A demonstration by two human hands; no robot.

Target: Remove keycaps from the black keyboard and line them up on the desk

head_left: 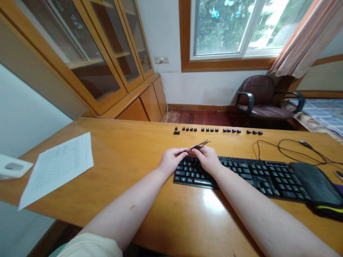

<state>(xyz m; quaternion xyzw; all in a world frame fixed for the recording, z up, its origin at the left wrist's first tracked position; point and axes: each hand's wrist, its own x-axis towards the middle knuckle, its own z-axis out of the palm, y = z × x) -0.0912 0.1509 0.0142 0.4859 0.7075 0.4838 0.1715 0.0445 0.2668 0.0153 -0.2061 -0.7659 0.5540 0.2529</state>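
Observation:
My left hand [171, 159] and my right hand [208, 159] meet above the upper left part of a black keyboard [254, 175]. Between the fingers of my right hand is a small dark tool with two thin prongs [205, 142], its tips pointing up and to the right. My left thumb and fingers are pinched together beside it; what they grip is too small and covered to name. Loose black keycaps [209, 130] lie in a spaced row along the desk's far edge. My hands cover part of the keyboard's top left keys.
A printed sheet of paper [60, 164] lies at the left of the desk [128, 142], with a white object [13, 167] beyond it. A black pouch with a yellow edge [317, 185] and a coiled cable [289, 151] are at the right. An armchair [259, 96] stands behind.

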